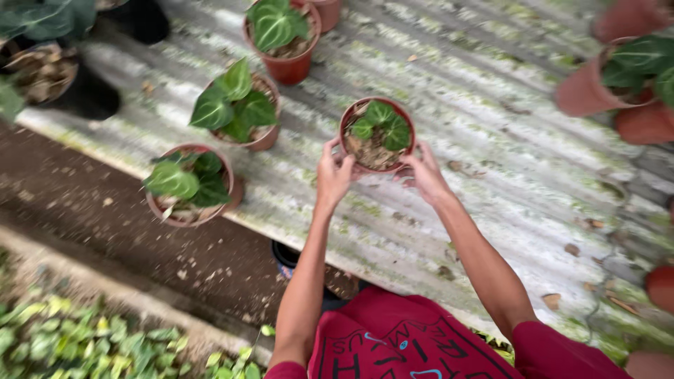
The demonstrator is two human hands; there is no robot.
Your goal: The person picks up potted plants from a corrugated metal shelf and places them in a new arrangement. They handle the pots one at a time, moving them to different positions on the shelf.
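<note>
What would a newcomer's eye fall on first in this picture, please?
Probably the small terracotta pot with a green-leaved plant at centre, held by the left hand and right hand above the corrugated sheet. Next, three similar potted plants lined up to its left.

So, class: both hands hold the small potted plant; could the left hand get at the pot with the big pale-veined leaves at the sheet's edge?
Probably yes. The left hand grips the small pot, so it must let go first; bare corrugated sheet lies between it and the edge pot.

Head view, steeply down, close
</note>
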